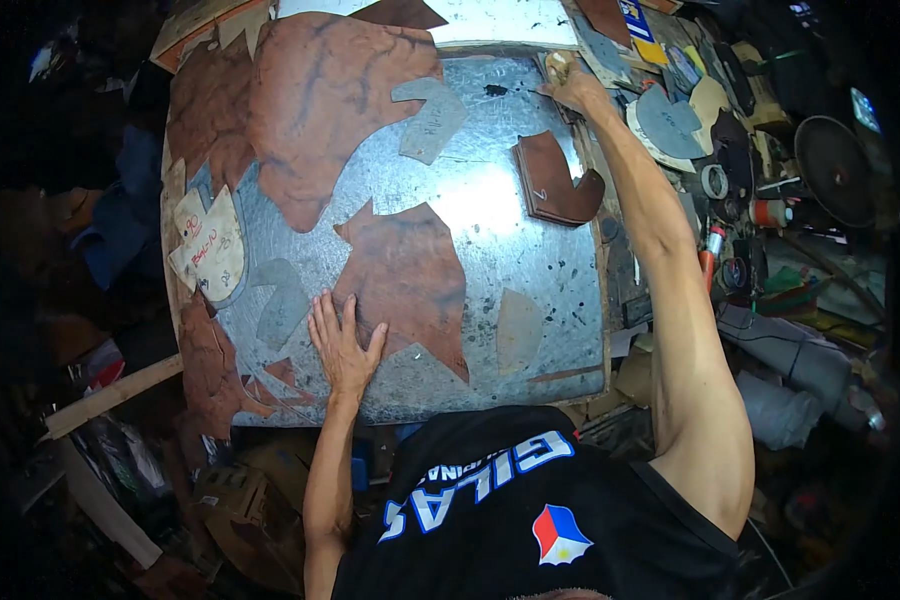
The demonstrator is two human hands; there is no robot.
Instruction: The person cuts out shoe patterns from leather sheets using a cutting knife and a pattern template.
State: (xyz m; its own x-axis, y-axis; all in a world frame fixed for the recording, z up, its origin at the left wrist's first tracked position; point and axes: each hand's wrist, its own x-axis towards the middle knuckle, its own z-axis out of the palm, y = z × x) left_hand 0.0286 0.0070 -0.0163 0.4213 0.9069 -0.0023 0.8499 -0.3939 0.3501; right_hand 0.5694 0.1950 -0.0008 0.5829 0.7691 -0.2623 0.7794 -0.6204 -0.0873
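Head view: I see one reddish-brown leather piece (405, 270) mid-frame, long axis slanting down to a lower-right tip; left hand (346, 352) spread flat at its edge; right hand (578, 94), upper right, grip unclear; one brown stack (552, 180) below that.

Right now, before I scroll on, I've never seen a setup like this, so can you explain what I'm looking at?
There's no machine here, just a person's two bare hands. The single picture comes from a camera worn on the head, looking forward and down.

The left hand lies flat, fingers spread, at the edge of a brown leather-like piece on a shiny, spotted work surface. The right hand reaches to the far right corner, at a small pale object; I can't tell what it is or whether it's gripped.

Also on the surface are a larger brown sheet, a grey flat shape and a brown stack.
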